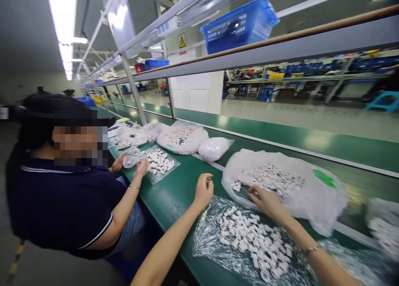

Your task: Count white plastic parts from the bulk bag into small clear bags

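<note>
While the green counter [174, 190] stretches off ahead, a big white bag [322, 203] lies on it, with clear plastic [207, 236] just nearer me under a heap of white fittings [247, 235]. My left grip [204, 189] is loosely curled, my right grip [268, 203] bent by the bag's small pieces [277, 180]; can't tell if either's pinching anything.

My left hand [204, 190], fingers curled, is above the green tabletop [174, 196], beside a plastic sheet [207, 236] bearing white parts [249, 238]. My right hand [268, 200] is at a white bag [326, 205] with small pieces [277, 178]. Leftward, a co-worker [62, 207] holds clear plastic [131, 157].
</note>
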The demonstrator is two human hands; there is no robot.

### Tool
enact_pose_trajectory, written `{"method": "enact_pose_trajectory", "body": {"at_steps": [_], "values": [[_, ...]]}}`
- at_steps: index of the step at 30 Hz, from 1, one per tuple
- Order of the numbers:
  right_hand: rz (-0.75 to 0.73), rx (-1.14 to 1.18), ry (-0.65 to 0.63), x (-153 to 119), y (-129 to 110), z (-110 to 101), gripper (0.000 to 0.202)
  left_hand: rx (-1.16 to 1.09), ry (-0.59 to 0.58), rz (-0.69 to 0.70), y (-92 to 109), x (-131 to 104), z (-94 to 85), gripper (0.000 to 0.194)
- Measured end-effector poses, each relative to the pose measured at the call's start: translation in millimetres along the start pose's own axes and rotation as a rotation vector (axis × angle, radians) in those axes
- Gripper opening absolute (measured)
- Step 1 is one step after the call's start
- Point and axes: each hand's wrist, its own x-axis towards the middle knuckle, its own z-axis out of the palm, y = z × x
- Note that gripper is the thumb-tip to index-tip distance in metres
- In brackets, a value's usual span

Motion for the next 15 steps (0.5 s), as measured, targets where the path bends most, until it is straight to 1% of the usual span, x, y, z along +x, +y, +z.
{"method": "enact_pose_trajectory", "body": {"at_steps": [3,6,11,15], "values": [[-0.022,-0.017,0.03,4,-10,2,0.027,0.022,0.031,-0.074,-20,-2,-12.5,0.021],[-0.063,-0.024,0.035,13,-14,5,0.028,0.038,0.045,-0.114,-33,-5,-13.8,0.019],[-0.171,-0.041,-0.004,31,-18,15,0.031,0.096,0.092,-0.127,-35,-5,-6.2,0.018],[-0.114,0.034,-0.075,53,-1,26,0.032,0.146,0.12,-0.134,-37,2,-3.7,0.02]]}}
